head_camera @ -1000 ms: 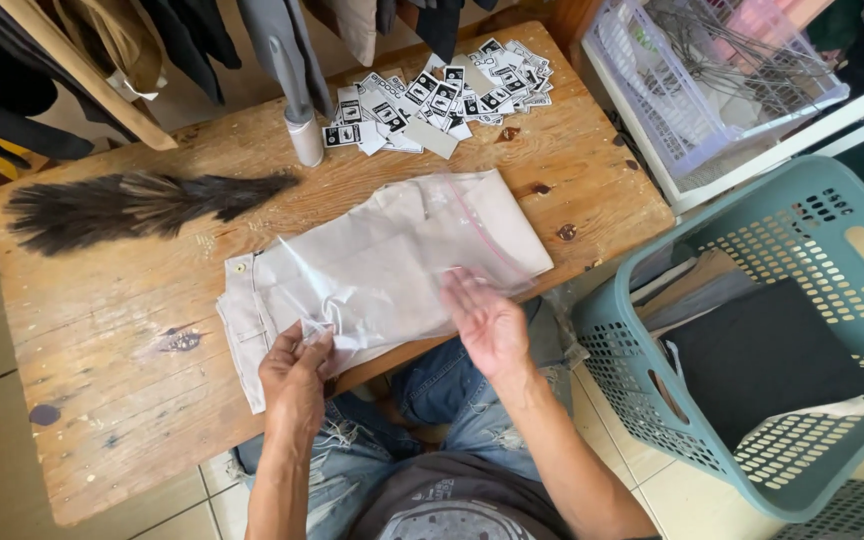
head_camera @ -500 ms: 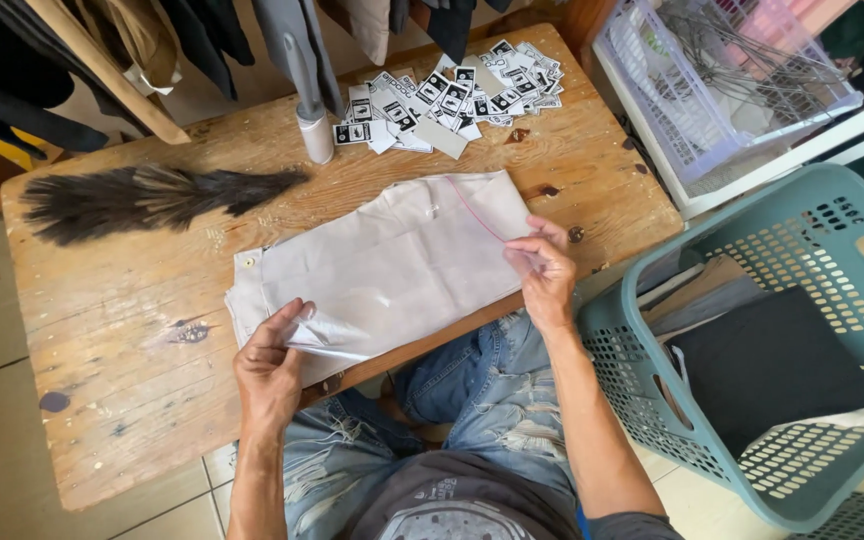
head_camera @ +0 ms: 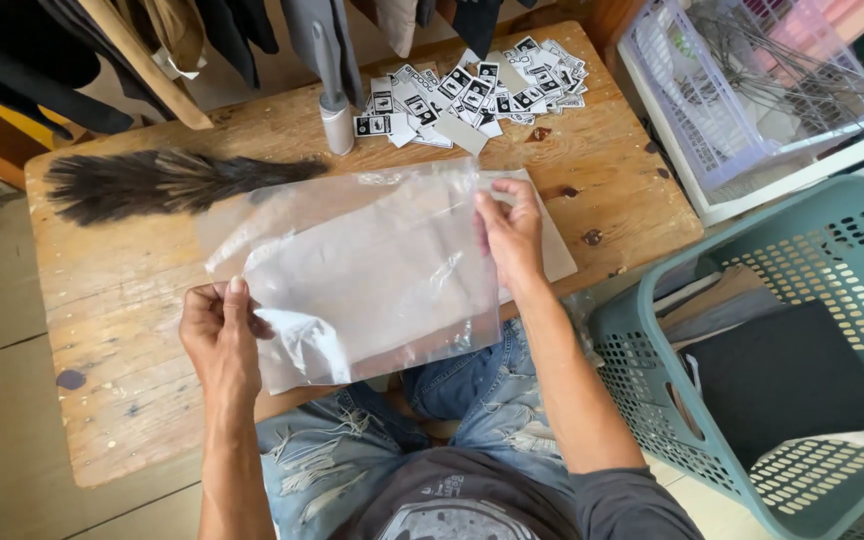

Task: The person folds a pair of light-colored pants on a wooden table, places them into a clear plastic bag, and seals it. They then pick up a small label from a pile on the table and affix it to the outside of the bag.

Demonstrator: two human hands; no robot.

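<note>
A clear plastic bag [head_camera: 372, 265] is lifted off the wooden table [head_camera: 132, 400], held up between both hands. My left hand [head_camera: 217, 335] pinches its lower left corner. My right hand [head_camera: 510, 235] grips its upper right edge. Beneath it, more flat plastic bags [head_camera: 557, 250] lie on the table, mostly covered by the lifted one.
A dark feather duster [head_camera: 167, 182] lies at the table's left. Several black-and-white paper tags [head_camera: 472, 90] are piled at the far edge beside a white cylinder [head_camera: 337, 125]. A teal laundry basket [head_camera: 832, 260] with folded cloth stands at right; a white basket [head_camera: 742, 90] behind it. Clothes hang above.
Both hands have taken hold of the top plastic bag and lifted it off the pile; before, they lay flat on the pile on the table.
</note>
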